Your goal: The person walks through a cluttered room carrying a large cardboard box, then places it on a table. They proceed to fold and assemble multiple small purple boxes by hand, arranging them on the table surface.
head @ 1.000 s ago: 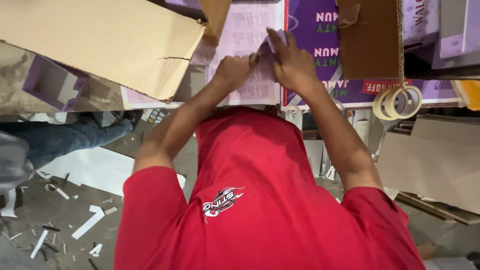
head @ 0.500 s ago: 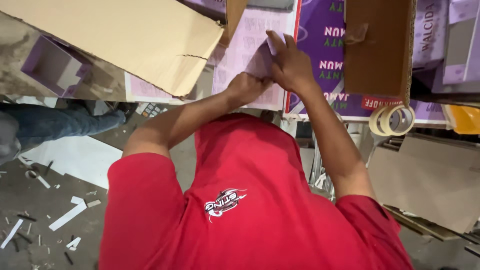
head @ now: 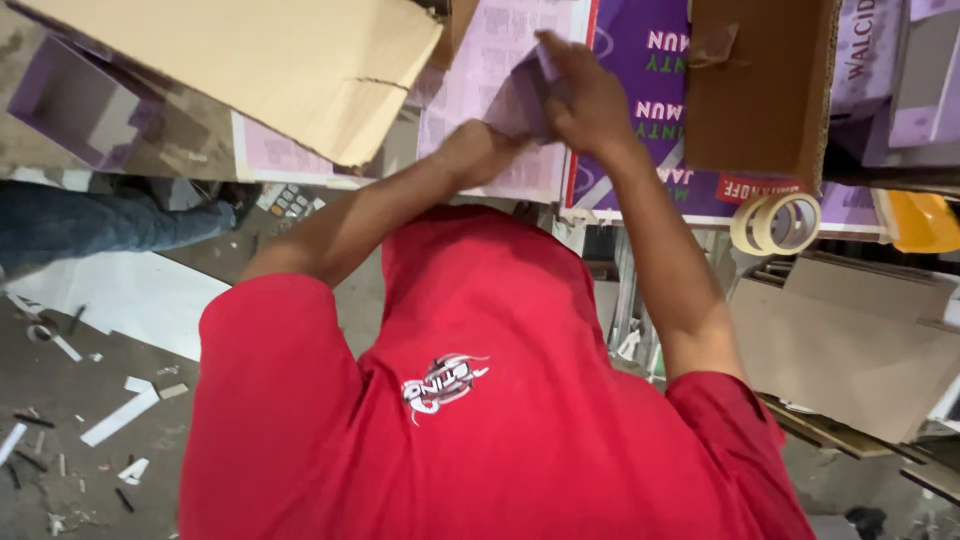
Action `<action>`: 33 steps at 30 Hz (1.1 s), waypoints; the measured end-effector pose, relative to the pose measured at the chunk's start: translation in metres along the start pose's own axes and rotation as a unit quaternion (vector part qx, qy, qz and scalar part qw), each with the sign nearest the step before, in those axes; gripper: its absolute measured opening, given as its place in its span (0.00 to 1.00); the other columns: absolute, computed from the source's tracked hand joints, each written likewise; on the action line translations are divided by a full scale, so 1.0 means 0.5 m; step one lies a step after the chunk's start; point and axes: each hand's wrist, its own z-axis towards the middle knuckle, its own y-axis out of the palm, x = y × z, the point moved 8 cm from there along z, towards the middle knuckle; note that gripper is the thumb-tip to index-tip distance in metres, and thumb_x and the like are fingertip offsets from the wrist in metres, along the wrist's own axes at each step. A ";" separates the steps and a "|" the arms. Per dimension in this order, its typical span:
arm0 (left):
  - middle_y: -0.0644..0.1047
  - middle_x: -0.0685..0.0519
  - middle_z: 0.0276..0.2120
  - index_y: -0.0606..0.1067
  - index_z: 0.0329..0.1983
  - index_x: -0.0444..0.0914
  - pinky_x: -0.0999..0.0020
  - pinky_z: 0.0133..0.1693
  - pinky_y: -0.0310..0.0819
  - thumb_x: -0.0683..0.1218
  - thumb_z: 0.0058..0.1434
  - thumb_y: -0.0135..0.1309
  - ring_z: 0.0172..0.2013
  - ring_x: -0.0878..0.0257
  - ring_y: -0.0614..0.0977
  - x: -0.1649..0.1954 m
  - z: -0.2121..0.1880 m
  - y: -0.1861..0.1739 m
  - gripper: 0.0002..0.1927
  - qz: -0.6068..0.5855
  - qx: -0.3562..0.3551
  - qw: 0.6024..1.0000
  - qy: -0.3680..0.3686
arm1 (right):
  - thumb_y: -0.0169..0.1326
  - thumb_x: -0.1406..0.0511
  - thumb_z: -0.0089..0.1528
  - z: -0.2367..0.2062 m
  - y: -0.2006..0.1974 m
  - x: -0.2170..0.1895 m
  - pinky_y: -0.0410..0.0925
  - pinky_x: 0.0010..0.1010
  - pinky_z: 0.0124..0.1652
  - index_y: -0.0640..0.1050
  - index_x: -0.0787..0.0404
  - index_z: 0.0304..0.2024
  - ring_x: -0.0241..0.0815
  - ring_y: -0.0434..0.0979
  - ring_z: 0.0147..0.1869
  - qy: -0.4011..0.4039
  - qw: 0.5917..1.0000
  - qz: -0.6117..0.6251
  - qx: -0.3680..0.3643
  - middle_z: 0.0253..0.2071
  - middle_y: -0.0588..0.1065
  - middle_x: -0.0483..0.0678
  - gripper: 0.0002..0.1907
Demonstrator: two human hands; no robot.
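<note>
Nearest the camera is the person's red shirt (head: 480, 400), with a small white and black emblem on the chest, filling the lower middle of the view. Both bare forearms rise from it toward a small purple carton (head: 520, 100), the landmark here. The left hand (head: 475, 152) sits just below and to the left of the carton, clenched against its lower edge; whether its fingers wrap around the far side cannot be told. The right hand (head: 585, 95) is pressed to the right side of the carton, fingers curled over its top corner and grasping it. The carton is held up in the air between the two hands, in front of a pale pink printed sheet (head: 500, 50) that lies directly behind it. Well below and left of the carton, the grey floor (head: 60, 400) carries scattered white paper scraps (head: 120, 415) and a larger white sheet (head: 130, 295), and a leg in blue jeans (head: 90, 225) of someone else reaches in from the left edge. Right of and below the carton hangs a roll of tape (head: 775, 222), with flat brown boards (head: 850, 340) lower still. Above and left of the carton a big brown cardboard flap (head: 260, 60) leans out; to its right stands an open brown box (head: 760, 90) against purple printed cartons (head: 650, 100).
</note>
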 end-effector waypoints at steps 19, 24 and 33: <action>0.76 0.44 0.37 0.76 0.63 0.39 0.61 0.36 0.78 0.40 0.70 0.53 0.35 0.53 0.83 -0.085 -0.044 -0.177 0.18 -0.086 0.328 0.941 -0.006 | 0.69 0.66 0.60 -0.105 0.097 -0.005 0.43 0.62 0.72 0.70 0.60 0.41 0.45 0.82 0.47 0.004 0.990 0.127 0.056 0.35 0.79 0.45 0.18; 0.77 0.45 0.33 0.79 0.60 0.41 0.62 0.30 0.75 0.41 0.71 0.53 0.29 0.55 0.81 -0.080 -0.020 -0.155 0.16 0.097 0.276 0.955 -0.041 | 0.70 0.67 0.59 -0.107 0.102 0.002 0.50 0.58 0.66 0.69 0.60 0.40 0.47 0.82 0.44 0.002 0.987 0.143 0.072 0.33 0.76 0.47 0.20; 0.76 0.50 0.28 0.76 0.63 0.44 0.57 0.25 0.73 0.40 0.69 0.51 0.25 0.54 0.80 0.033 -0.087 -0.089 0.20 0.082 0.217 0.973 -0.016 | 0.68 0.70 0.58 -0.101 0.087 -0.011 0.53 0.54 0.61 0.67 0.62 0.40 0.48 0.82 0.43 0.001 0.984 0.160 0.079 0.33 0.78 0.48 0.20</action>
